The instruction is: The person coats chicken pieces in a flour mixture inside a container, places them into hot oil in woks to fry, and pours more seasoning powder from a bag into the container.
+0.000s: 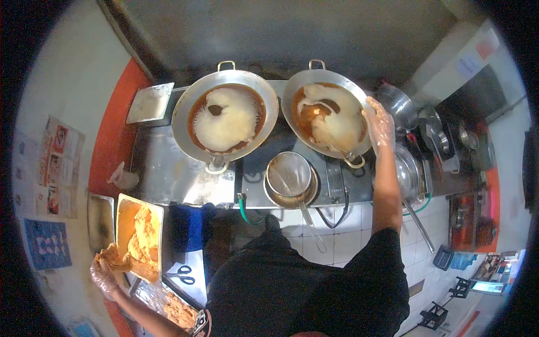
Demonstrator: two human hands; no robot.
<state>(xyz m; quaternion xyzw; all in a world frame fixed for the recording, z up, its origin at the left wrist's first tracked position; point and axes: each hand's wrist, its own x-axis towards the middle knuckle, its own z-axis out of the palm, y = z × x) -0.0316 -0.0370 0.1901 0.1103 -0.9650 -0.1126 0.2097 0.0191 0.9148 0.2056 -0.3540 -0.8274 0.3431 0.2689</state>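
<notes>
- Black shirt (303,286) stood nearest.
- Left hand (104,276) held battered meat (114,257) beside the tray (158,224); a loose grip could have dropped it.
- Right hand (380,124) hovered near the right pan (288,104), its spread unclear; foaming oil (339,115) could have spat and burned it.
- Steel counter (154,163); papers (59,194) on the wall (49,92).
</notes>
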